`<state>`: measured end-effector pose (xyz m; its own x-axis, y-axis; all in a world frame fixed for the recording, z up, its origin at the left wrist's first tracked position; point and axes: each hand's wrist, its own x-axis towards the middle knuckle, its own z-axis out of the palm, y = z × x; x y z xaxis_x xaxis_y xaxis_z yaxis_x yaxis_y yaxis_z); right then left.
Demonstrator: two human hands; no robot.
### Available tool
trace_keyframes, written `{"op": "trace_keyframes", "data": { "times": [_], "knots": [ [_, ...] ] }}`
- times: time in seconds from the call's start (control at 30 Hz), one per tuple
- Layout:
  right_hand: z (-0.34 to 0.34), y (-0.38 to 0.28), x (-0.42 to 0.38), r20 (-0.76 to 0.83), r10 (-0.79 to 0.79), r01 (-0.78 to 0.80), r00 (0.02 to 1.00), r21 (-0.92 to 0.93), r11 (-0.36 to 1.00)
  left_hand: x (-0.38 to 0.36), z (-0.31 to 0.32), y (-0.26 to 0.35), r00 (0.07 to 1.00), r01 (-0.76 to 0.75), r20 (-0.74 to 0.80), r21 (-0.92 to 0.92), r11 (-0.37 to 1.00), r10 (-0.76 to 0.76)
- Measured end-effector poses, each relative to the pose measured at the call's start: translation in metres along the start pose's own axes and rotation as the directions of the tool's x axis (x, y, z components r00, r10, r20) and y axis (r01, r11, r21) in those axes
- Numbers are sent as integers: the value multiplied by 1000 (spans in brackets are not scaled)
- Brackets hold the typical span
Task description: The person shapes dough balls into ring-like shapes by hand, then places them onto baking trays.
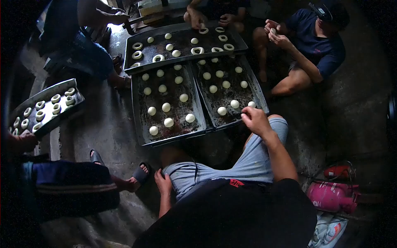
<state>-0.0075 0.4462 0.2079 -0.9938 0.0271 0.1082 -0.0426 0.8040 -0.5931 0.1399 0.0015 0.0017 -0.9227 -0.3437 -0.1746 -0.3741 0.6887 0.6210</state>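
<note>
My right hand (pixel 256 121) is over the near right corner of the right-hand tray (pixel 231 98), its fingers curled together. A round white dough ball (pixel 252 104) shows right at its knuckles; what the fingertips hold, if anything, is hidden. Close by on the same tray lie another dough ball (pixel 235 104) and a third ball (pixel 222 110). My left hand (pixel 163 182) rests at the side of my thigh in grey shorts (pixel 186 175), fingers stretched out and holding nothing. The left-hand tray (pixel 175 118) beside it bears several dough balls in loose rows.
Across the back lies a wide tray (pixel 140 43) with dough rings and balls, where a person's hand (pixel 197 20) touches a ring. At right, a seated person (pixel 314 53) handles dough. A person at left holds a tray of rings (pixel 78 99). A pink gas cylinder (pixel 331 196) lies at lower right.
</note>
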Motion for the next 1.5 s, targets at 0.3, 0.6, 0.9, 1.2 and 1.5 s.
{"op": "trace_keyframes", "data": {
  "times": [0.3, 0.6, 0.9, 1.2, 1.5],
  "knots": [
    [157, -47, 107, 519, -383, 418, 764, 54, 907, 20, 42, 60, 991, -99, 117, 324, 941, 64],
    [237, -65, 180, 455, -300, 364, 838, -58, 930, 31, 44, 66, 998, 26, 50, 302, 953, -43],
    [285, -25, 136, 604, -48, 183, 796, -164, 969, 41, 46, 68, 995, 64, 48, 305, 950, -83],
    [190, 59, 109, 170, 399, -319, 901, -363, 875, 34, 44, 67, 995, 39, 75, 320, 946, -67],
    [174, 51, 55, 164, 207, -239, 965, 211, 948, 45, 18, 126, 927, -318, 116, -264, 910, 358]
  ]
}}
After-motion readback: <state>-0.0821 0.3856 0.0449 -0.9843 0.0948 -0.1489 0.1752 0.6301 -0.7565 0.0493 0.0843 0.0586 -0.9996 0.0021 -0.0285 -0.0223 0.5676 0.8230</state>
